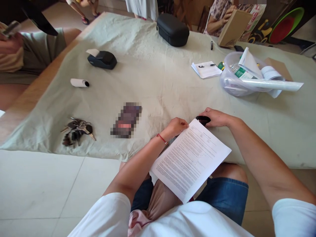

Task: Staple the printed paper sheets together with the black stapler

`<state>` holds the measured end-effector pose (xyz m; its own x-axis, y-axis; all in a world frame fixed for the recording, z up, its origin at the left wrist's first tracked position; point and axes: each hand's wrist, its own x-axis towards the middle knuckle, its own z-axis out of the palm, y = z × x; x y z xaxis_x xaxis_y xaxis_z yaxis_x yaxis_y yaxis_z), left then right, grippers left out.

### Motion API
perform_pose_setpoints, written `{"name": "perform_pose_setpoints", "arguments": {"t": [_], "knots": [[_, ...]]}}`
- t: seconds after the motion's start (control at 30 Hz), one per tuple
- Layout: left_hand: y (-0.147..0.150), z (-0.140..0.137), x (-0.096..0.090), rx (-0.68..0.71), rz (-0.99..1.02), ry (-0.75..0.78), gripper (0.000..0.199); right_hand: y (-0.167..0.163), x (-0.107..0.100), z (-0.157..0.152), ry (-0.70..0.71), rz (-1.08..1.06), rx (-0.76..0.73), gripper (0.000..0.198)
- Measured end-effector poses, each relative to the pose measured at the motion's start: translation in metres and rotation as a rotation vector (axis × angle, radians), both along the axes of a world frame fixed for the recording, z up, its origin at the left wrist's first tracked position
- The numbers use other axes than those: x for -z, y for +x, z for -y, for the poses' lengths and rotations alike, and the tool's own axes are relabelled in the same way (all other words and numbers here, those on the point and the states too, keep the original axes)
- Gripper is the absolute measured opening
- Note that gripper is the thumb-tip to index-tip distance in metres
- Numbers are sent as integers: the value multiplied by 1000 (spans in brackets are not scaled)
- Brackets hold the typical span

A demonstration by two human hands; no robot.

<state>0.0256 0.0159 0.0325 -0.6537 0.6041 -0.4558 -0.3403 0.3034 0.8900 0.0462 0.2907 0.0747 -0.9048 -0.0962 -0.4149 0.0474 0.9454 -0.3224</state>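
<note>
A printed sheet of paper [192, 158] slants over the table's front edge and my lap, its far corner raised toward the table. My left hand [175, 127] pinches that sheet near its far left corner; a red bracelet is on the wrist. Just right of the corner, my right hand [216, 117] is closed around a small black rounded object [203, 120], possibly a stapler, though its shape is partly hidden. The object sits at the top corner of the sheet; whether the corner is inside it, I cannot tell.
On the cloth-covered table [153, 82] lie keys [78, 131], a blurred phone [126, 120], a white roll [78, 83], a black tape dispenser-like device [102, 59], a black case [172, 29], notepaper [206, 69] and a filled plastic basin [230, 85]. Other people sit left and far right, one holding a cardboard box [234, 28].
</note>
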Motion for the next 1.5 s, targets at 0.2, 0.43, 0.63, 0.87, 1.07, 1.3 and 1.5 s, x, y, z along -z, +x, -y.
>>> {"name": "perform_pose_setpoints", "arguments": {"t": [0.2,0.43,0.63,0.87,1.07,1.3,1.5], "knots": [[0,0,1,-2,6,23,15,-10,0,-2,203,17,11,60],[-1,0,-1,3,-6,32,15,-12,4,13,317,-94,-24,71],[-4,2,0,-5,-32,-8,16,-9,9,13,178,-198,-53,49],[-9,0,5,-40,-76,-135,18,-9,14,8,-93,-243,-132,48],[-10,-2,0,-48,-74,-182,25,-7,21,11,-177,-267,-168,48],[-9,-2,-12,-53,12,-211,27,-9,31,9,-292,-299,-169,41],[-9,-5,-12,-74,62,-229,38,-8,31,12,-303,-285,-160,39]]}}
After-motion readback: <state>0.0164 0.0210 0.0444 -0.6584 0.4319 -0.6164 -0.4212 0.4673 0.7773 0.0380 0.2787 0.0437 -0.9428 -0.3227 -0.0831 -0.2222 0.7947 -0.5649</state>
